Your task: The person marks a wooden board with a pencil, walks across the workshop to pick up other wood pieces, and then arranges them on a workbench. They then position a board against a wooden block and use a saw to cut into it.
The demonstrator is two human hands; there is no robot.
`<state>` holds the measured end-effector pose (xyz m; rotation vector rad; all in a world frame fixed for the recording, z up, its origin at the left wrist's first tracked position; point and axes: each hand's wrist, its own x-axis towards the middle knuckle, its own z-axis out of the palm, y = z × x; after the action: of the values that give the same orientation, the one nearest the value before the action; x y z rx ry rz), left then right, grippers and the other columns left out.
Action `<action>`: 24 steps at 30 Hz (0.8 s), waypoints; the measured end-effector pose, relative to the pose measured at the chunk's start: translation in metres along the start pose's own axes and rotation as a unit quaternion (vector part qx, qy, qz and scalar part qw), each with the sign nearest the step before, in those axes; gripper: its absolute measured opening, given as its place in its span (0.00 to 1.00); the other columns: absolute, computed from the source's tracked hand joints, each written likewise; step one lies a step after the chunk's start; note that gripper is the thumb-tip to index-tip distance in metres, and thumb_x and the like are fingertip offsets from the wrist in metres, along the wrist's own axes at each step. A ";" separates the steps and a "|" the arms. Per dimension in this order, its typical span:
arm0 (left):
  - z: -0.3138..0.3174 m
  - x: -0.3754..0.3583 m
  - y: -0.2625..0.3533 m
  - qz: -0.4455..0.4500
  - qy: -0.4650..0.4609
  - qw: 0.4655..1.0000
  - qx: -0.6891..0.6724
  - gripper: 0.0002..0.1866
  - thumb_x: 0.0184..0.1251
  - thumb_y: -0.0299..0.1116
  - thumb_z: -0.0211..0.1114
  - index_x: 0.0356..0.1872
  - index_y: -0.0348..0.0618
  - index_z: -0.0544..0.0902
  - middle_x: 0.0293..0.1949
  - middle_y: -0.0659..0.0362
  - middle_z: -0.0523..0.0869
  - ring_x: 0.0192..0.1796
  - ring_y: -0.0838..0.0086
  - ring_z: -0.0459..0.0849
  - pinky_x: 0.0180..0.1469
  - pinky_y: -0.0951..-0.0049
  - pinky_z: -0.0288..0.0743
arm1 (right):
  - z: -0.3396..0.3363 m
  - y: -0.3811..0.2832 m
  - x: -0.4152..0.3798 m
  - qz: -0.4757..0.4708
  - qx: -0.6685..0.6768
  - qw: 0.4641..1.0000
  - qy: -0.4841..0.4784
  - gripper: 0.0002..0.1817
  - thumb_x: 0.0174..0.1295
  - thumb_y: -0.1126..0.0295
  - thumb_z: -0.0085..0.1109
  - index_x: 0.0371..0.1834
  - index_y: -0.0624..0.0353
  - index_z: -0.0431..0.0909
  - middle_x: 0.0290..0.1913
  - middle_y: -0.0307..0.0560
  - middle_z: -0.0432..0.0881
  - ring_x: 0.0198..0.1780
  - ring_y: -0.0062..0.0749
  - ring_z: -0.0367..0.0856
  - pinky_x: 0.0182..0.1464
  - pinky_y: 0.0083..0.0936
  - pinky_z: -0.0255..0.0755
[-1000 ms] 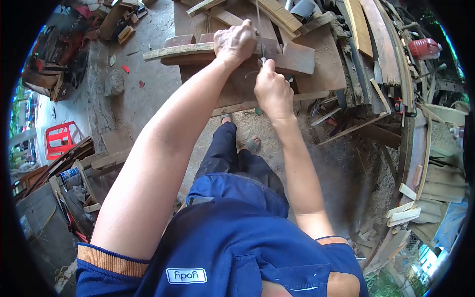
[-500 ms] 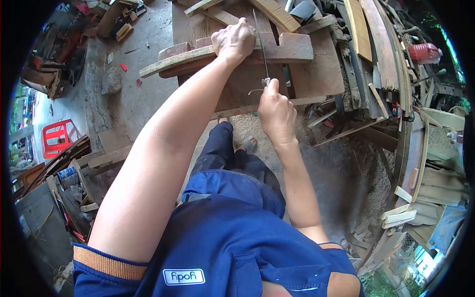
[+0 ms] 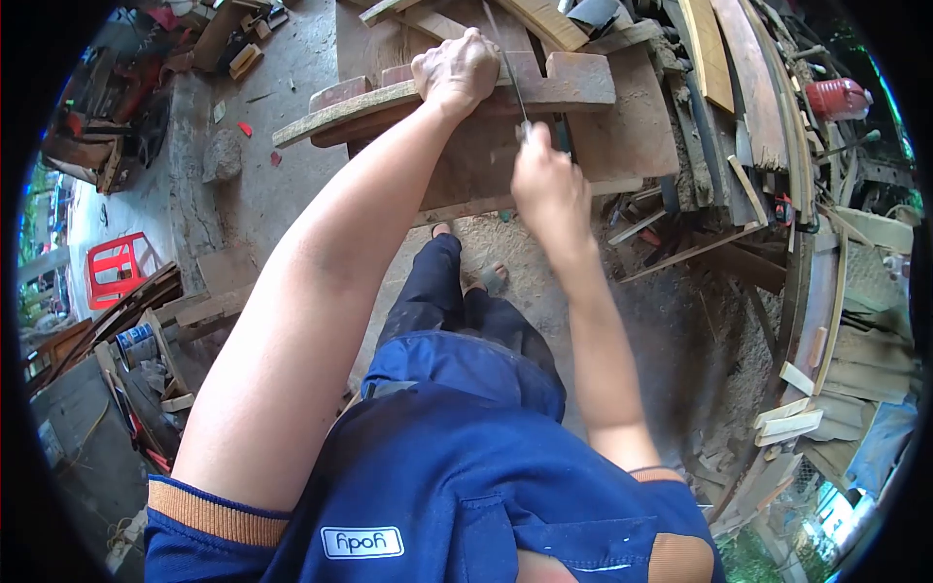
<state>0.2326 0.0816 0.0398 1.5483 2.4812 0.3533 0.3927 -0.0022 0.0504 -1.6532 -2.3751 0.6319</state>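
Observation:
A curved, notched wooden piece [image 3: 583, 85] lies across a wooden bench [image 3: 632, 146]. My left hand [image 3: 457, 70] is closed over its middle, fingers wrapped round the wood. Just to the right of that hand, a thin saw blade [image 3: 512, 82] crosses the piece, pointing away from me. My right hand [image 3: 550, 185] is closed round the near end of the saw, slightly blurred by motion; its palm hides the handle.
Wooden boards [image 3: 714, 58] and scraps are piled along the right, near a red plastic bottle [image 3: 838, 100]. A red plastic chair [image 3: 121, 270] lies at the left. My feet are on the floor below the bench edge.
My right hand and the saw have moved forward, away from my body, with the blade further across the wood. My left hand stays on the wooden piece.

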 end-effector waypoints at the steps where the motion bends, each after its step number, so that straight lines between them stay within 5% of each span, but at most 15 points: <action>1: 0.004 0.002 -0.002 0.006 0.008 1.000 -0.003 0.17 0.64 0.39 0.52 0.39 0.47 0.88 0.42 0.46 0.89 0.49 0.54 0.88 0.49 0.58 0.78 | 0.002 -0.001 0.023 0.000 -0.001 1.000 0.006 0.11 0.69 0.69 0.40 0.46 0.65 0.69 0.32 0.67 0.85 0.39 0.59 0.87 0.40 0.50 0.81; 6: 0.001 0.002 0.001 0.002 0.019 1.000 -0.012 0.17 0.63 0.40 0.52 0.40 0.47 0.88 0.41 0.45 0.88 0.48 0.53 0.87 0.49 0.58 0.78 | 0.005 -0.007 0.022 0.007 -0.003 1.000 0.025 0.10 0.69 0.70 0.40 0.45 0.64 0.69 0.32 0.67 0.85 0.39 0.59 0.87 0.41 0.49 0.81; 9: 0.002 0.004 -0.002 -0.015 0.013 1.000 -0.005 0.17 0.64 0.41 0.52 0.39 0.47 0.88 0.42 0.46 0.88 0.48 0.52 0.87 0.49 0.57 0.77 | -0.003 -0.001 -0.017 0.026 -0.007 0.998 -0.048 0.10 0.68 0.71 0.39 0.44 0.64 0.69 0.33 0.67 0.85 0.39 0.58 0.87 0.41 0.49 0.81; 14: 0.007 0.002 -0.002 0.006 0.034 0.999 -0.010 0.18 0.65 0.43 0.52 0.39 0.47 0.88 0.42 0.47 0.89 0.49 0.53 0.87 0.51 0.58 0.77 | 0.008 -0.005 0.033 -0.001 0.014 1.000 0.028 0.09 0.68 0.71 0.40 0.45 0.65 0.68 0.30 0.67 0.84 0.37 0.59 0.87 0.39 0.53 0.80; 22: -0.001 -0.002 -0.004 -0.015 0.010 1.000 0.004 0.18 0.65 0.42 0.52 0.40 0.47 0.88 0.42 0.48 0.89 0.48 0.54 0.88 0.51 0.59 0.77 | 0.005 0.000 -0.022 0.040 0.004 0.998 -0.042 0.10 0.70 0.69 0.39 0.46 0.62 0.68 0.31 0.68 0.84 0.38 0.61 0.86 0.40 0.53 0.80; 24: -0.002 -0.001 0.000 -0.004 0.001 1.000 -0.004 0.17 0.64 0.40 0.52 0.40 0.47 0.88 0.42 0.48 0.89 0.48 0.54 0.88 0.50 0.60 0.78 | 0.007 0.001 0.004 0.008 0.022 1.000 0.001 0.10 0.69 0.69 0.39 0.45 0.63 0.68 0.31 0.68 0.84 0.38 0.61 0.86 0.40 0.53 0.80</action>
<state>0.2324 0.0809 0.0414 1.5351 2.4853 0.3629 0.3897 0.0004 0.0435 -1.6547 -2.3319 0.6788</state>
